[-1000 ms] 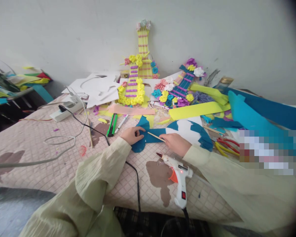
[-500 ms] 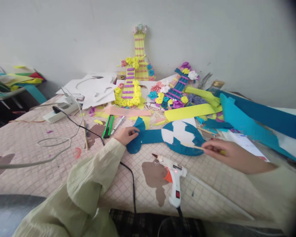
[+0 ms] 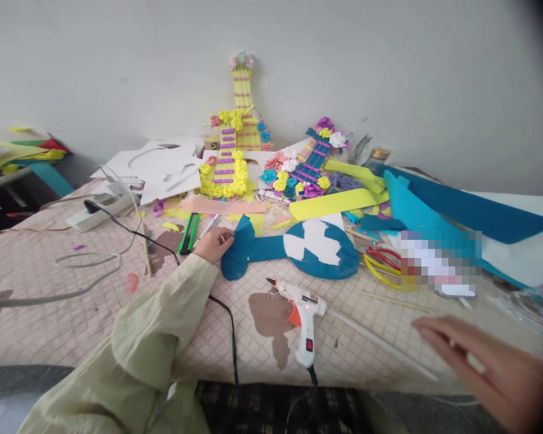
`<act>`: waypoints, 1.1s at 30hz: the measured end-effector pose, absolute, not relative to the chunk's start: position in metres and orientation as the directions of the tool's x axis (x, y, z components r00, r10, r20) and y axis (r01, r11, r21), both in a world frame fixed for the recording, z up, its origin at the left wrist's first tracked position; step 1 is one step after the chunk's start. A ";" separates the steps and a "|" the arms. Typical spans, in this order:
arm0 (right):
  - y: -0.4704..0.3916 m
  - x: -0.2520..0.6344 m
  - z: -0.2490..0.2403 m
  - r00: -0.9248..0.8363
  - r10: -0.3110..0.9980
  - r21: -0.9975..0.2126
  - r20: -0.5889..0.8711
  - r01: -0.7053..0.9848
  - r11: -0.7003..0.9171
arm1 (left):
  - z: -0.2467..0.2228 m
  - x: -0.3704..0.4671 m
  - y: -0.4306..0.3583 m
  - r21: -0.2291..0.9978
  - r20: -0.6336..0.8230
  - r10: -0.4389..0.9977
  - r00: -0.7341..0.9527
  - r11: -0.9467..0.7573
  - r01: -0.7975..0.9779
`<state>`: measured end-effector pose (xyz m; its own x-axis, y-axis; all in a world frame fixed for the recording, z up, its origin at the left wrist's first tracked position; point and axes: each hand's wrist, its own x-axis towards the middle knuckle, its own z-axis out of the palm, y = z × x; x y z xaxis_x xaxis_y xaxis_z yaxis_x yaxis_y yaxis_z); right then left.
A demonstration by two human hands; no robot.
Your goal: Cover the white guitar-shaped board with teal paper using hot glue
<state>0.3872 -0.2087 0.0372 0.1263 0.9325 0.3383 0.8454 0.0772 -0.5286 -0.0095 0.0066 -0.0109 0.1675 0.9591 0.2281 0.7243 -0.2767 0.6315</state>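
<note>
A flat guitar-shaped cutout [image 3: 268, 248] lies on the table, mostly wrapped in blue crepe paper. White patches [image 3: 324, 234] show on its round right end. My left hand [image 3: 214, 243] is closed at the cutout's wider left end, fingertips pinched against its edge. At the lower right, my right hand [image 3: 489, 364] is above the table's front part, apart from the cutout and blurred; its fingers look partly curled, and I cannot make out anything in them. In front of the cutout lies a white hot glue gun [image 3: 308, 319], its small red light lit. Thin wooden sticks [image 3: 393, 301] lie between the cutout and my right hand.
A green box cutter [image 3: 189, 234] and a white pen [image 3: 206, 226] lie beyond my left hand. Decorated paper guitars [image 3: 226, 157] lean at the back. A power strip [image 3: 102, 211] with cables stands left. Yellow-and-red-handled tools [image 3: 380, 265] and blue crepe strips [image 3: 475, 205] are at right.
My right hand has drawn away from the cutout's round end, toward the lower right, and the thin stick no longer shows in it. My left hand stays at the cutout; the view has shifted slightly.
</note>
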 end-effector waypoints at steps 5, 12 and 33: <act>-0.227 0.276 0.019 -0.015 0.996 -0.655 -0.089 0.754 -0.047 | -0.017 -0.013 0.011 0.632 0.200 0.972 0.124 -0.224 0.741; -0.175 0.238 0.006 0.110 0.987 -0.460 -0.119 0.875 -0.153 | -0.022 -0.015 0.012 0.691 0.158 0.984 0.082 -0.169 0.703; -0.177 0.276 0.012 0.200 0.980 -0.941 -0.008 -0.333 0.060 | -0.003 -0.005 0.006 0.982 -0.102 0.979 0.179 0.071 0.174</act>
<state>0.2760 -0.1774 0.0115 0.2001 0.9797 -0.0081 -0.3328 0.0602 -0.9411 -0.0051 0.0061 -0.0025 0.1789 0.9786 -0.1021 0.1737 0.0708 0.9823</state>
